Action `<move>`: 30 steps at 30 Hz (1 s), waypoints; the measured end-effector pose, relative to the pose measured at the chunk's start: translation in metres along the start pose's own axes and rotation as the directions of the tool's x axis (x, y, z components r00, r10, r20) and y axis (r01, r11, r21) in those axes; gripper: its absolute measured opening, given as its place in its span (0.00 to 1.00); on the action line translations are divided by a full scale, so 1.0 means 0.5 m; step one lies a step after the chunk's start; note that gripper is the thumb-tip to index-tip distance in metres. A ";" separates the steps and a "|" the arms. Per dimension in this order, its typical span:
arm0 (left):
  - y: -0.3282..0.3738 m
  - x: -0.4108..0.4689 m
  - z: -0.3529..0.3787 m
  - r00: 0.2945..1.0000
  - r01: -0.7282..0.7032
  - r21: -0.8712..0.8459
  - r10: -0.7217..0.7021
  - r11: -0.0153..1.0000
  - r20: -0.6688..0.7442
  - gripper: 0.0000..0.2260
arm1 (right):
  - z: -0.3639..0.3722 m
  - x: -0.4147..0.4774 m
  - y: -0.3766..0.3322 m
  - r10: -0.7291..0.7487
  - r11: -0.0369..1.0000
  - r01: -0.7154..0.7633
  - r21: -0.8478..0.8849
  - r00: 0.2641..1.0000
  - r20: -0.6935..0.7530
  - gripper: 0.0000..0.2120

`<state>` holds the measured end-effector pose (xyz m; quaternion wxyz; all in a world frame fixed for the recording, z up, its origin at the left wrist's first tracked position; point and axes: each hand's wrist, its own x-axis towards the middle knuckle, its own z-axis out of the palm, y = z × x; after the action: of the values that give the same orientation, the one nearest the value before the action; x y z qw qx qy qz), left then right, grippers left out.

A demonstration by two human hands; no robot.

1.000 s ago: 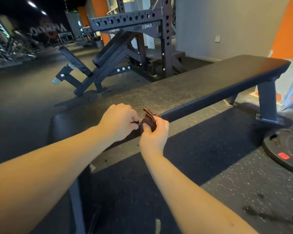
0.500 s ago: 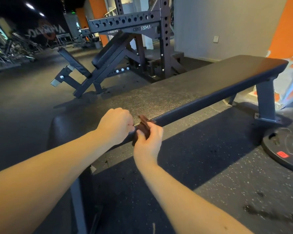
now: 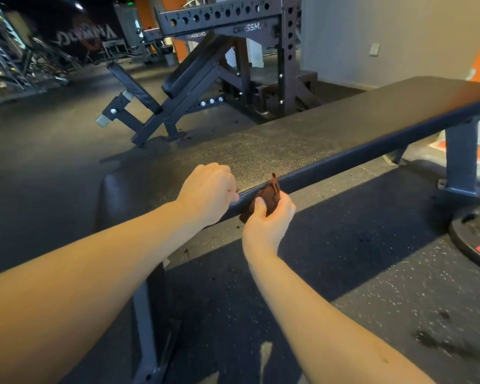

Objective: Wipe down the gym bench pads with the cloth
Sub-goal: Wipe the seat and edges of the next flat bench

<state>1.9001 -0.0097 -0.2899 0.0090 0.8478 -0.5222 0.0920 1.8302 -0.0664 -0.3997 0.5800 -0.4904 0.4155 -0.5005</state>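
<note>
1. The right hand gripped the bunched cloth against the near edge of the bench pad.
2. The left hand rested on that edge in a fist, just beside the cloth but apart from it (nothing visible inside).
3. Most of the pad's length ran off to the right, so the right hand was nearer to it.

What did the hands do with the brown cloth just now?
The left hand let go of the small brown cloth and pulled away, now curled at the edge of the long black bench pad. The right hand still grips the cloth against the pad's side.
</note>
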 end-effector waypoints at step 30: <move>-0.087 -0.111 0.005 0.979 0.090 -0.149 -0.115 0.985 -0.170 0.06 | -0.035 0.046 -0.037 0.000 1.000 -0.002 -0.025 0.998 -0.055 0.13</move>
<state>1.9147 0.0590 -0.2982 0.1200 0.8592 -0.4801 0.1300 1.8137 -0.0920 -0.3841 0.5624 -0.4832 0.4378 -0.5084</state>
